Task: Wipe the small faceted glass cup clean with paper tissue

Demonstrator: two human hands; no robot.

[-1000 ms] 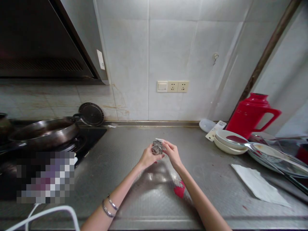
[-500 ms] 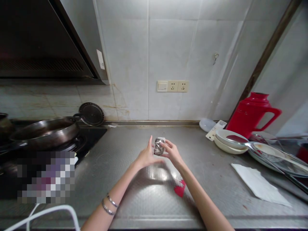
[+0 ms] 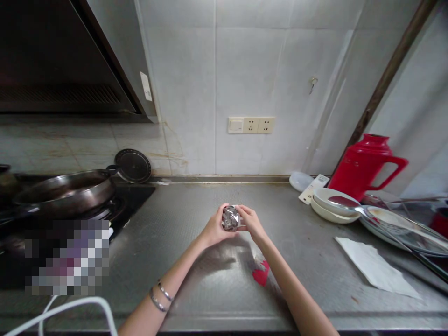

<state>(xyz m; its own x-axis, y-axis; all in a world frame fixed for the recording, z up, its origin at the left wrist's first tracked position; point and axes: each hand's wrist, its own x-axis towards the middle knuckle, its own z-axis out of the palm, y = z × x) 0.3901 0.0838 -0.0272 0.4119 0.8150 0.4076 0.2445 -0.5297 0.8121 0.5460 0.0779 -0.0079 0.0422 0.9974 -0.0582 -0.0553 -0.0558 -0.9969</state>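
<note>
Head: shiny object (image 3: 230, 219) between hands (image 3: 213, 228)

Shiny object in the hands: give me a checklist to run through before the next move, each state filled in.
1. Left hand on the shiny object: ok, curved around its left side.
2. Right hand on it: ok, fingers at its right side.
3. Object's contents identifiable: cannot tell, too small and glinting.
4. Counter bare beside the right forearm: not ok, a red patch shows there.
5. Paper apart from both hands: ok, off to the right.
</note>
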